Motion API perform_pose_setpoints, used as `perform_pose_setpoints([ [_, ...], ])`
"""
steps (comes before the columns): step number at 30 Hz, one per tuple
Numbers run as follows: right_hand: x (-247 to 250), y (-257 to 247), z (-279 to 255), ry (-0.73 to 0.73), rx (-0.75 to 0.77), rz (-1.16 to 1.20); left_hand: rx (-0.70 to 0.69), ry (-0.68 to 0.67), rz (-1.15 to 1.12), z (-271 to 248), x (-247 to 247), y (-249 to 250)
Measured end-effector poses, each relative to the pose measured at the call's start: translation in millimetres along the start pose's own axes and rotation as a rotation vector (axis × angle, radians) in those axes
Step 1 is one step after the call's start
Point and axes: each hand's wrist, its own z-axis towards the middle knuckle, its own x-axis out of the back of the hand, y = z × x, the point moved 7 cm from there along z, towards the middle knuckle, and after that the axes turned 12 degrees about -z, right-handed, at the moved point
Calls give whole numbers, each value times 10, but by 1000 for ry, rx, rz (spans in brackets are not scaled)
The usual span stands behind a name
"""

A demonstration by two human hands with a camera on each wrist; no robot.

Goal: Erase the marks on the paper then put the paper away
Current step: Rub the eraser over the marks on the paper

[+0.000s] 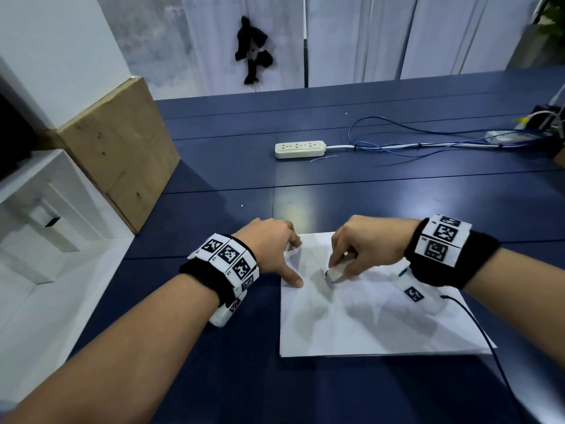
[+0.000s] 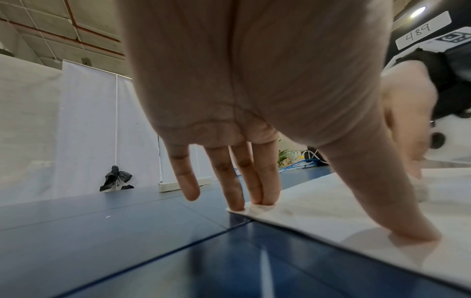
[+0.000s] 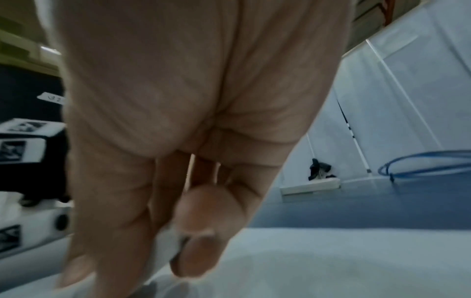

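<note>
Head view: my left hand (image 1: 269, 249) presses straight fingers on the paper (image 1: 360, 325), which lies on the table (image 1: 214, 166), to stop it sliding, while my right hand (image 1: 363, 246) pinches the eraser (image 1: 335, 272), rubbing a mark.

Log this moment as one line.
phase: erasing | left hand: pressing paper flat | right hand: rubbing eraser on paper

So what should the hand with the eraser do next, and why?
Probably keep rubbing: the right hand presses the eraser on a grey smudge on the paper, and the left hand pins the paper's edge.
</note>
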Motion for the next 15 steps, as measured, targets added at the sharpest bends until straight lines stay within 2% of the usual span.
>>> perform_pose_setpoints([
  [3, 199, 238, 172, 154, -128, -120, 7, -10, 9, -8, 8, 13],
  [5, 245, 374, 199, 201, -206, -124, 8, -8, 18, -15, 15, 25],
  [8, 154, 240, 83, 163, -143, -92, 9, -9, 21, -15, 10, 24],
  [11, -56, -35, -62, 0, -25, -13, 14, -18, 19, -3, -2, 13],
  [12, -62, -43, -58, -7, -25, -10, 15, -22, 22, -3, 0, 12],
  [15, 108, 174, 79, 125, -129, -83, 11, -28, 26, -9, -4, 28],
])
